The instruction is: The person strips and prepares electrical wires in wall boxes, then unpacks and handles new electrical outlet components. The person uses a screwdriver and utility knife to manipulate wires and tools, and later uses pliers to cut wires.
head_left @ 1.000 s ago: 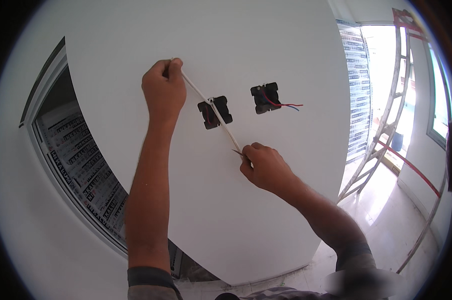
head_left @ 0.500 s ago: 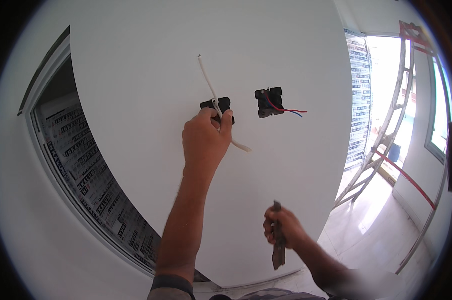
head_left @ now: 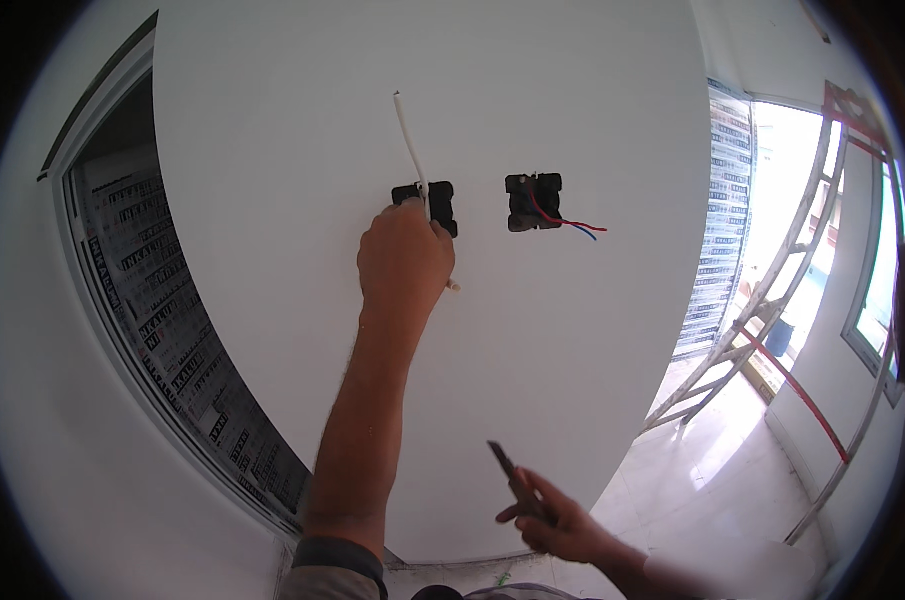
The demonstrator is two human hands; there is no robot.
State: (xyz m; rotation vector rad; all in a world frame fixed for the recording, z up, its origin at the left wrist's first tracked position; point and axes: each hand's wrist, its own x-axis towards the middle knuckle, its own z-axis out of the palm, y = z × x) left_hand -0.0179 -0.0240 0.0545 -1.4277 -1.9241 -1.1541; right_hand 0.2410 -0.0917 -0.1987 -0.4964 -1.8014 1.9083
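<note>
At the left black wall box (head_left: 442, 205), my left hand (head_left: 402, 260) grips a white cable (head_left: 405, 135); the box is partly behind my fingers. The cable's free upper end angles up over the wall, and its other end shows below the hand. To the right, a second black box (head_left: 522, 200) has red and blue wires (head_left: 582, 225) hanging out. Low in front of the wall, my right hand (head_left: 557, 525) holds a dark, flat utility knife (head_left: 514, 475), tip pointing up and left, apart from the cable.
The white wall (head_left: 272, 120) fills the middle. At left is a dark doorway (head_left: 172, 310) with printed film on it. At right, a leaning ladder (head_left: 802, 235), a red bar (head_left: 792, 385), a bright opening, a blue bucket (head_left: 782, 338) and a window (head_left: 877, 280) stand over a tiled floor (head_left: 702, 470).
My left hand moved from the cable's upper end down to the left box. My right hand left the cable's lower part and dropped toward me with the knife, now tilted leftward.
</note>
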